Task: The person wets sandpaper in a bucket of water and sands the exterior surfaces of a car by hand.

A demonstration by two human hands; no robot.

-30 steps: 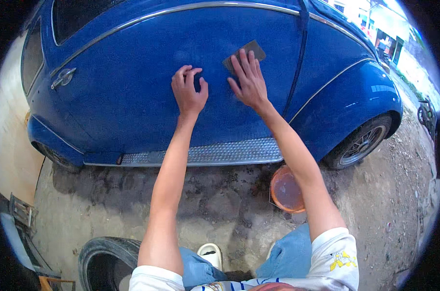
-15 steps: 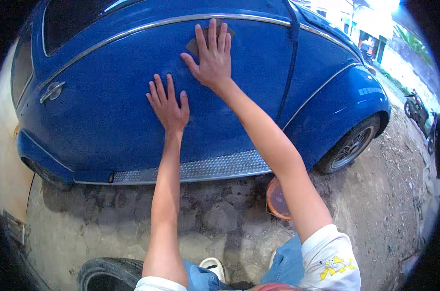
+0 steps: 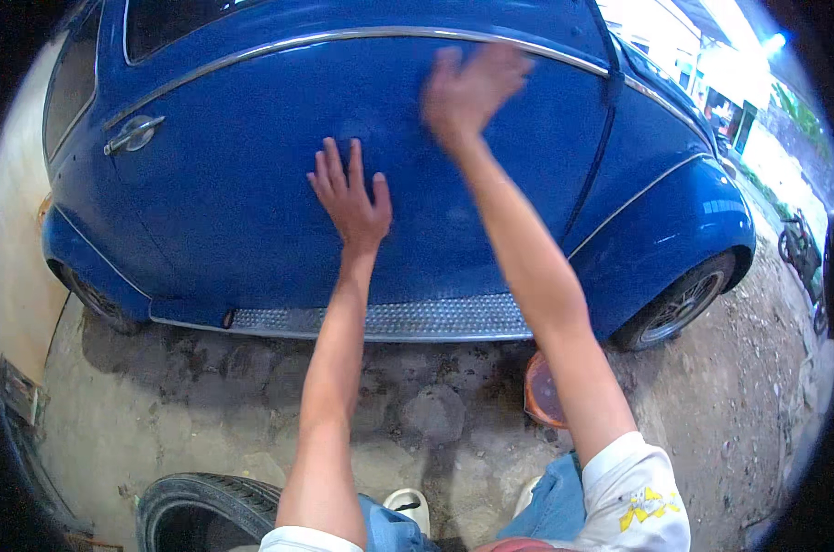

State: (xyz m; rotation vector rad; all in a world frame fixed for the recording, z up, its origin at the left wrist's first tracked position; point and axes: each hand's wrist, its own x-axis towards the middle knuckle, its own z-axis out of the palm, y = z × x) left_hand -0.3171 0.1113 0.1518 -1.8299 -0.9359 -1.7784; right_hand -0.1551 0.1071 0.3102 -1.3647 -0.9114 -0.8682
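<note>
My left hand [image 3: 350, 200] lies flat on the blue car door [image 3: 260, 184], fingers spread, with nothing in it. Higher up and to the right, my right hand [image 3: 475, 87] is over the upper part of the same door, just below the chrome trim strip [image 3: 343, 35]. Motion smears its fingers, which point up and to the right. No sheet shows beneath this hand now; whether one is hidden under the palm and fingers cannot be made out.
A chrome door handle [image 3: 136, 134] sticks out at the left. Below the door runs a ribbed metal running board [image 3: 435, 317]. An orange bucket [image 3: 544, 391] stands on the ground behind my right forearm, and a loose tyre [image 3: 173, 501] lies at the lower left. The front wheel [image 3: 679, 304] is at right.
My right hand has swept to the right across the upper door and turned rightward. The brown-grey sheet seen under its fingers earlier no longer shows. My left hand stays flat on the door.
</note>
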